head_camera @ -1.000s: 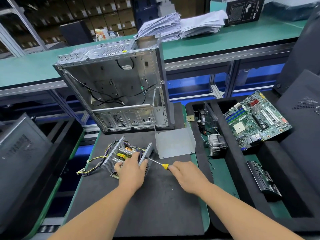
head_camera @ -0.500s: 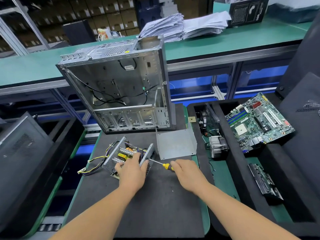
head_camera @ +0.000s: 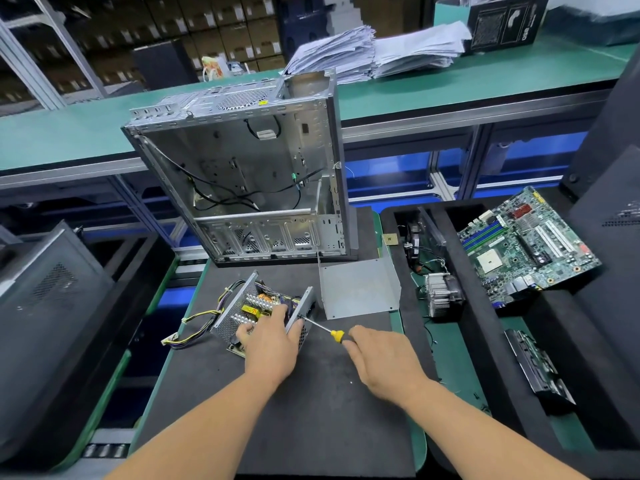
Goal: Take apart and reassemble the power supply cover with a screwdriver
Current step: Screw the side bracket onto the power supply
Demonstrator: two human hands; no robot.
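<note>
Now, left hand [head_camera: 272,344] gripping the opened perforated grey metal power supply [head_camera: 256,311], right hand [head_camera: 384,358] curled round a yellow-handled screwdriver [head_camera: 323,329], tip at its side wall, bent grey metal cover [head_camera: 358,289] just beside.

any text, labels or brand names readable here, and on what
None can be read for certain.
Black box on the far green bench: white print on its side, sideways and too blurred to read.
Computer case: small yellow sticker on top, too small.
Motherboard: markings too small.
Paper stacks: print not legible.
</note>
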